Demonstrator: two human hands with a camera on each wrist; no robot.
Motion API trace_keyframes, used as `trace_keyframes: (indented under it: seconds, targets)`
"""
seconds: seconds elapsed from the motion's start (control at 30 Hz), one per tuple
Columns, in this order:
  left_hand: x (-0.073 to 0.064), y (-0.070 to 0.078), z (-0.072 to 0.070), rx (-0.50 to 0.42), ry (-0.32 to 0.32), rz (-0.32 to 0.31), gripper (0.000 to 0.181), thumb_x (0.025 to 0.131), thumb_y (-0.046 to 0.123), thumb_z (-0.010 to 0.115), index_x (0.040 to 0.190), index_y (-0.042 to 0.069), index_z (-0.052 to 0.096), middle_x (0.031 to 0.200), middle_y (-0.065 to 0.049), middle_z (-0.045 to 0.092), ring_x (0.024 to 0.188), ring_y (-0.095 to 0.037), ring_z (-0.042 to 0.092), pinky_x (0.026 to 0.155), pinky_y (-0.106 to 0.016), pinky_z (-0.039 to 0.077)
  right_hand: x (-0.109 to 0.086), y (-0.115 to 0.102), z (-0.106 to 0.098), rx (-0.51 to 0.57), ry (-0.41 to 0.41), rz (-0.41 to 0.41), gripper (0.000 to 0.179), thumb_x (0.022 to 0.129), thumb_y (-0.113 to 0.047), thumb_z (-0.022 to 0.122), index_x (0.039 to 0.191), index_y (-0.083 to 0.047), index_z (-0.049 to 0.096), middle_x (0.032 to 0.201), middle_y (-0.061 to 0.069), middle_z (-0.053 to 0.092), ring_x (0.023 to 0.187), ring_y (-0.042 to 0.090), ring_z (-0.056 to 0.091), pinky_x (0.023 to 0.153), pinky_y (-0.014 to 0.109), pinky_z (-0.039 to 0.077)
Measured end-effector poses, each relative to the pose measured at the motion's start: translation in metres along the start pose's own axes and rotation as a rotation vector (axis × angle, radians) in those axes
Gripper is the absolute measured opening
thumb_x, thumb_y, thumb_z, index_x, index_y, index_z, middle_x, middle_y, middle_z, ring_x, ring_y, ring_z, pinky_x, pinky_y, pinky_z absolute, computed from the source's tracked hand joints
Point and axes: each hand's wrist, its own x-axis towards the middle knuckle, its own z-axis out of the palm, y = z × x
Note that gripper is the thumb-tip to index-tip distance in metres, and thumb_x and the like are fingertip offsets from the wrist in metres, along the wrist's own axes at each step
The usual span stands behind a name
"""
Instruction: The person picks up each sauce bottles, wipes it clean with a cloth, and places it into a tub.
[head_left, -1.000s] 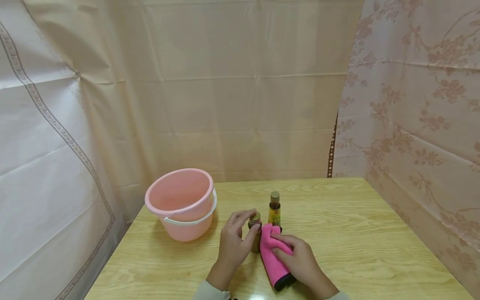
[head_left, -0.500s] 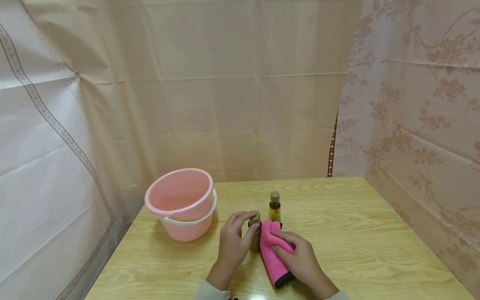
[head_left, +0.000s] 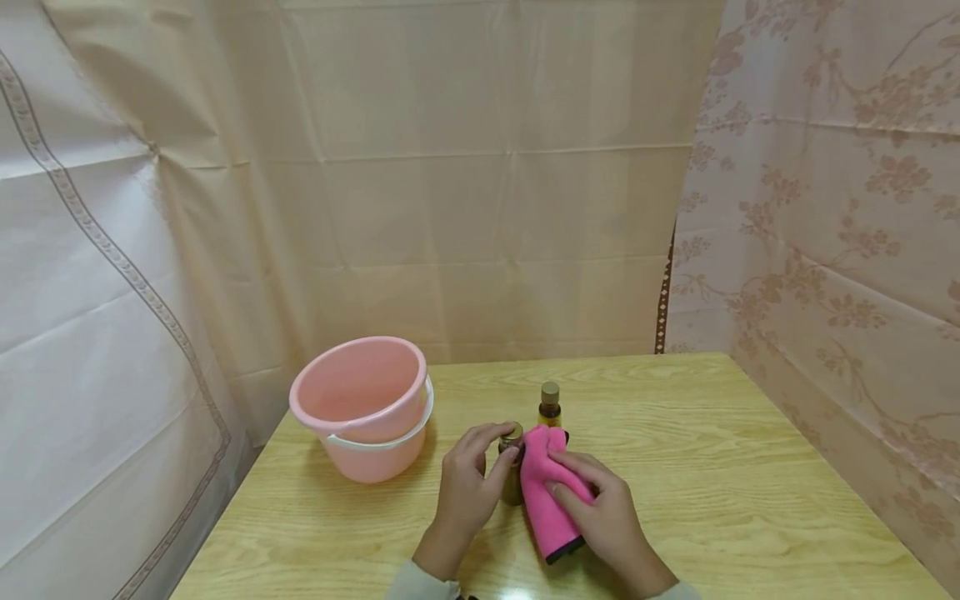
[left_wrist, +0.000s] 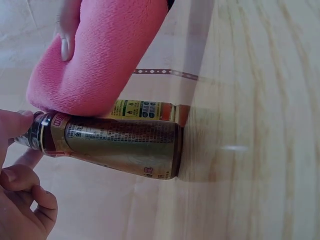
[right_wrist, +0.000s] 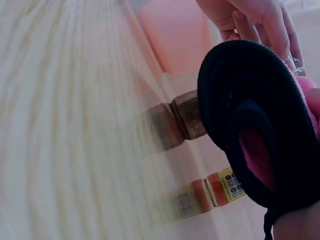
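Lower centre: my left grip [head_left: 467, 485] pinches front bottle [left_wrist: 127, 147] high, right grip [head_left: 613, 512] clamps cloth [head_left: 542, 496]; hard wiping could tip bottle.

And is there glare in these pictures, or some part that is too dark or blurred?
Head view: fairly even light, one small glare on the table at the bottom edge; left wrist view: a short pale streak of glare on the table; right wrist view: dimmer, the black edge of the pink cloth very dark, the reflection of the brown bottle blurred.
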Motion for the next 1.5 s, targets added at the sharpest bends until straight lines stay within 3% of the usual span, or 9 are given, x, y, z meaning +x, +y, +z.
trace_keyframes:
  seconds: [0.2,0.47,0.67,0.97,1.23,1.5]
  targets:
    - [-0.0001,-0.0007,0.0003,-0.013,-0.010,0.002,0.028,0.095,0.015,0.076,0.122,0.015,0.074,0.117,-0.001,0.074,0.056,0.003,0.038,0.049,-0.010,0.036,-0.0001,-0.0013,-0.0003,0.011,-0.004,-0.021,0.041,0.090,-0.016,0.081,0.129,-0.026,0.073,0.131,-0.002,0.069,0.110,0.011,0.069,0.084,0.028,0.061]
    - [-0.0009,-0.0017,0.0007,-0.015,-0.016,-0.008,0.028,0.096,0.016,0.075,0.124,0.016,0.074,0.118,0.000,0.073,0.055,0.003,0.037,0.049,-0.010,0.035,0.0019,-0.0012,0.0005,-0.060,-0.050,0.102,0.042,0.088,-0.016,0.083,0.124,-0.036,0.074,0.129,-0.013,0.069,0.117,0.013,0.066,0.092,0.025,0.057]
    - [-0.0009,0.0002,0.0001,-0.019,-0.010,-0.014,0.028,0.095,0.015,0.076,0.123,0.016,0.074,0.117,0.000,0.073,0.056,0.003,0.037,0.048,-0.011,0.035,0.0026,0.0010,0.0003,-0.105,-0.075,0.119,0.041,0.088,-0.017,0.083,0.125,-0.035,0.074,0.128,-0.011,0.070,0.120,0.013,0.065,0.098,0.024,0.052]
    - [-0.0020,-0.0012,0.0012,-0.012,-0.013,-0.020,0.028,0.096,0.016,0.075,0.124,0.017,0.074,0.118,0.000,0.073,0.053,-0.008,0.044,0.049,-0.012,0.037,0.0019,0.0026,-0.0002,-0.125,-0.093,0.171,0.039,0.088,-0.018,0.084,0.120,-0.039,0.075,0.121,-0.013,0.072,0.114,0.008,0.066,0.096,0.023,0.053]
    - [-0.0019,-0.0024,0.0031,-0.015,-0.010,-0.013,0.029,0.096,0.016,0.075,0.125,0.018,0.073,0.118,0.000,0.073,0.055,-0.001,0.040,0.049,-0.011,0.036,0.0025,0.0047,0.0002,-0.156,-0.108,0.223,0.038,0.088,-0.018,0.084,0.120,-0.037,0.076,0.120,-0.007,0.073,0.107,0.010,0.067,0.085,0.023,0.055]
    - [-0.0027,-0.0024,0.0028,-0.018,-0.003,-0.012,0.030,0.096,0.015,0.075,0.126,0.017,0.073,0.118,-0.001,0.071,0.053,-0.011,0.045,0.049,-0.013,0.037,0.0025,0.0043,0.0002,-0.219,-0.123,0.230,0.038,0.087,-0.019,0.084,0.121,-0.033,0.076,0.121,-0.003,0.075,0.105,0.011,0.067,0.084,0.023,0.054]
